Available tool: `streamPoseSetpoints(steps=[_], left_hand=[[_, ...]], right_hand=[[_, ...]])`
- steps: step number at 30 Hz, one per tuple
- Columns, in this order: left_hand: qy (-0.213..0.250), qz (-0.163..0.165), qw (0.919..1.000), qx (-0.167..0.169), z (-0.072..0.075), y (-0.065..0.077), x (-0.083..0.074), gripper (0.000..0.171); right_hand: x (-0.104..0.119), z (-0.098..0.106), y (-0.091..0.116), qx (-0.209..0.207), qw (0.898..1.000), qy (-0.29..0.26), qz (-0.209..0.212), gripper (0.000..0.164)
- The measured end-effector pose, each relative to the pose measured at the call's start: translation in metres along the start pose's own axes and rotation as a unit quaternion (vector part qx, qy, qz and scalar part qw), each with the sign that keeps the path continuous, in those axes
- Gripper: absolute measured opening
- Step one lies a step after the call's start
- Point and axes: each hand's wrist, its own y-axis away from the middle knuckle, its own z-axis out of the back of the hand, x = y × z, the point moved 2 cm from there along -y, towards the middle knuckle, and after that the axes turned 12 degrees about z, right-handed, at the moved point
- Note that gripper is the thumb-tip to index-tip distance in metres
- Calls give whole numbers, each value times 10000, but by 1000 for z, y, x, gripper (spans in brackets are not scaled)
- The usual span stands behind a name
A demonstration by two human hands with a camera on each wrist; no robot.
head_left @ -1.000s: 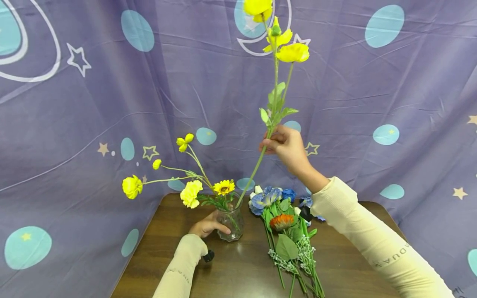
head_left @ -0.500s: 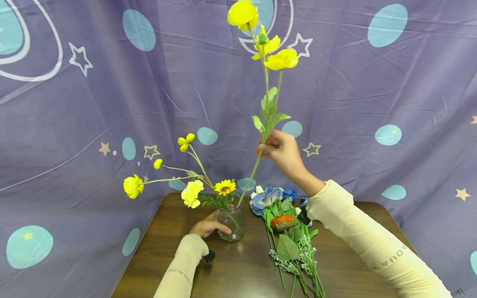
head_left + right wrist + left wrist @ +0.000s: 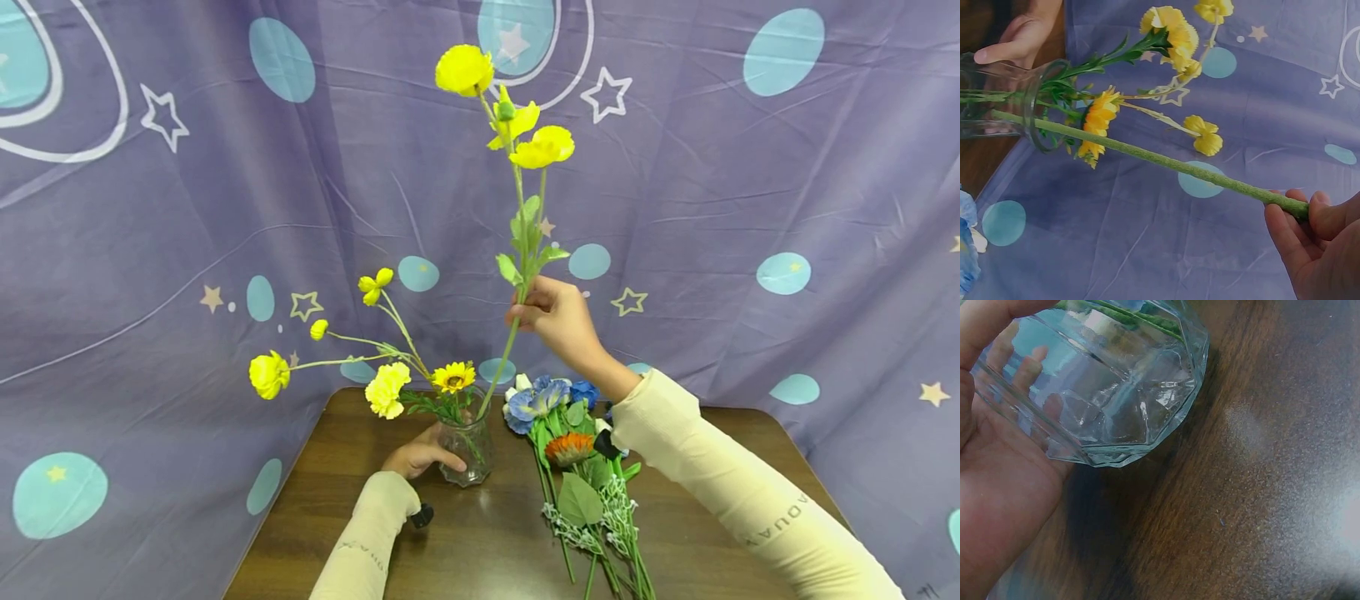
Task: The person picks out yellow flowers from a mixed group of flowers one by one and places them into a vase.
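Note:
My left hand (image 3: 418, 454) is wrapped round a clear glass vase (image 3: 472, 462) that stands on the table; in the left wrist view its fingers show through the faceted glass (image 3: 1141, 419). Thumb and fingers of my right hand (image 3: 562, 323) pinch the stem of a tall branching yellow flower (image 3: 542, 148), held well above the vase. In the right wrist view, the lower end of that green stem (image 3: 1172, 164) is inside the vase mouth. A small sunflower (image 3: 453, 377), a pale yellow carnation (image 3: 386, 390) and a branching yellow spray (image 3: 270, 375) leaning left stand in the vase.
Right of the vase lies a pile of flowers on the brown table (image 3: 480, 550): blue blooms (image 3: 536, 402), an orange flower (image 3: 570, 448), green leaves and small white sprigs (image 3: 618, 508). A purple patterned curtain (image 3: 675, 183) hangs behind the table.
My right hand has moved down and to the left, bringing the tall yellow flower lower and left with it. The left hand and vase have stayed put.

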Motion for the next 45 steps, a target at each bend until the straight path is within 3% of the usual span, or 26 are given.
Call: streamPoseSetpoints(steps=[7,14,23,31,38,45], left_hand=[[-140,-110,9998,35,1,-1,1,99],[-150,49,9998,-156,0,0,2,101],[-209,18,9996,-174,2,-1,0,103],[-242,-72,9996,-84,1,-1,2,102],[-164,-351,9992,113,1,-2,1,96],[-227,-89,9995,-178,0,1,4,99]], right_hand=[[-9,-6,4,24,10000,4,-71,7],[-18,-13,6,36,9998,-9,-173,5],[-25,-21,8,133,9995,45,-298,5],[-31,-28,11,225,9991,26,-371,5],[-35,-33,12,208,9990,-32,-390,5],[-42,-37,15,276,9985,44,-467,5]])
